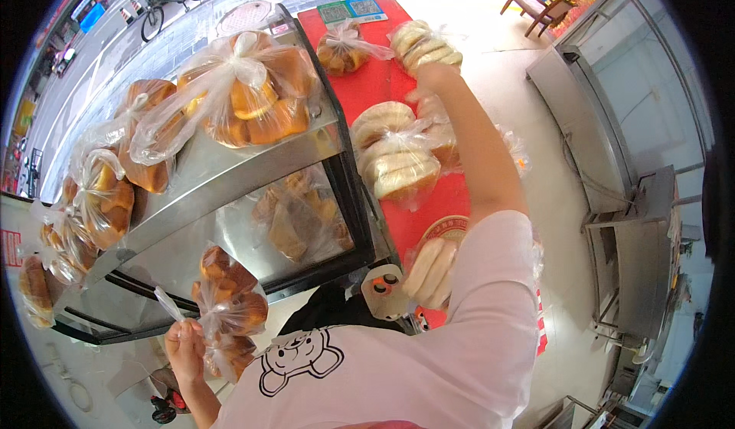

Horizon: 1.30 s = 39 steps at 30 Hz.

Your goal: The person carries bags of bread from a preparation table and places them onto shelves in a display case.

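Observation:
My left hand [185, 343] grips the knotted neck of a clear plastic bag of brown buns [227, 300], which hangs in front of the glass display case [229, 216]. My right hand [434, 79] is stretched out over the red tabletop [367, 87]. It touches or hovers just by a bag of pale buns [425, 44] at the far end; its fingers are partly hidden, so the grip is unclear. Under the right forearm lie another bag of pale buns [396, 147] and a bag of browner buns [445, 147]. Nearer my body is a bag of long pale buns [430, 274].
Tied bags of golden bread [252, 96] line the steel top of the case, and more bread [298, 216] sits behind its glass. A small bag of buns [341, 52] and a printed code card [351, 11] lie on the red table. Steel equipment [580, 119] stands right.

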Tool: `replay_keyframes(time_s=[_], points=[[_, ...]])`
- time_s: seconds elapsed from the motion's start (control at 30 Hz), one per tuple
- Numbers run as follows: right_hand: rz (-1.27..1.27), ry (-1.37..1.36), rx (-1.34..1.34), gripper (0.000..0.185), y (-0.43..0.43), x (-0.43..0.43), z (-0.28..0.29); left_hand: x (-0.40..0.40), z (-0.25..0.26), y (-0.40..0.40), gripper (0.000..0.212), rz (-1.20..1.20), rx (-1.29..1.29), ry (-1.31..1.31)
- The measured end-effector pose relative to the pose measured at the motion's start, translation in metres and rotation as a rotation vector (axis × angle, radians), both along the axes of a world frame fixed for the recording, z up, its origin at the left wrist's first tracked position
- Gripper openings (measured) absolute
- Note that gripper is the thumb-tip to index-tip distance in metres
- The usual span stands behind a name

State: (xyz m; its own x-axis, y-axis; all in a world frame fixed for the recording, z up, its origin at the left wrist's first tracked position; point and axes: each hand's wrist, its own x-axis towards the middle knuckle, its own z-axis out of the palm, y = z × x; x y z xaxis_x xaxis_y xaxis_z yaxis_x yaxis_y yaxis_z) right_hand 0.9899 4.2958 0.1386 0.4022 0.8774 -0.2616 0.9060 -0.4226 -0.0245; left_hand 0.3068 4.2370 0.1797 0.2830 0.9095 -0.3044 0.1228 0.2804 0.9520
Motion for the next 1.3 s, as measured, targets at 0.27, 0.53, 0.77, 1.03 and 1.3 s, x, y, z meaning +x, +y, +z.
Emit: replay_keyframes(time_s=[0.27,0.53,0.77,1.03,1.3], points=[[-0.049,0.558,0.219,0.052,-0.058,0.035,0.006,0.002,-0.004,0.001,0.028,-0.024,-0.01,0.029],[-0.434,0.574,0.096,0.08,-0.224,0.089,-0.046,-0.004,-0.013,-0.001,0.028,0.028,-0.025,0.052],[-0.487,0.37,0.076,0.054,-0.284,0.067,-0.058,0.005,-0.016,0.006,0.026,-0.086,-0.043,0.015],[-0.529,0.185,0.474,0.062,-0.275,0.002,-0.015,0.027,-0.024,-0.004,0.026,-0.145,-0.054,0.053],[-0.126,-0.085,0.43,0.047,-0.273,-0.043,-0.048,0.04,-0.019,-0.02,0.025,-0.211,-0.069,0.022]])
